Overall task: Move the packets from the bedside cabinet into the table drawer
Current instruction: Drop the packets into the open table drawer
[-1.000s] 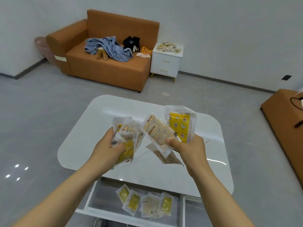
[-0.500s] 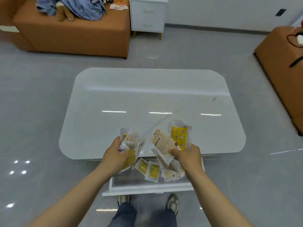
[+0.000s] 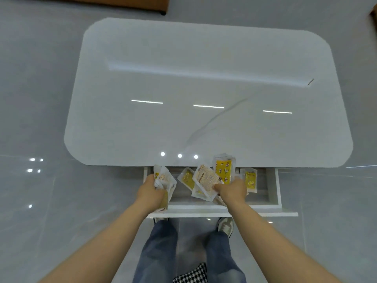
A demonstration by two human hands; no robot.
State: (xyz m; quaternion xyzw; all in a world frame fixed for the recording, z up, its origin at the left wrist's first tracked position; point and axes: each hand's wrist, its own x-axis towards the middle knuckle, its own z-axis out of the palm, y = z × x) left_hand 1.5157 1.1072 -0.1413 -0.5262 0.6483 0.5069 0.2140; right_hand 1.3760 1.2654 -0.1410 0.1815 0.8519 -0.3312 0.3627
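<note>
**A:** Head view: what is the state of each grip?
**B:** Left grip grasps a packet bundle. Right grip grasps a packet fan. Both are over the open drawer.
**A:** Drawer contents?
**B:** Loose packets lie inside, just below the white surface.

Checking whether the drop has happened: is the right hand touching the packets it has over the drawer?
Touching. The head view shows the right hand pinching the fanned packets in its grip, above the open drawer.
</note>
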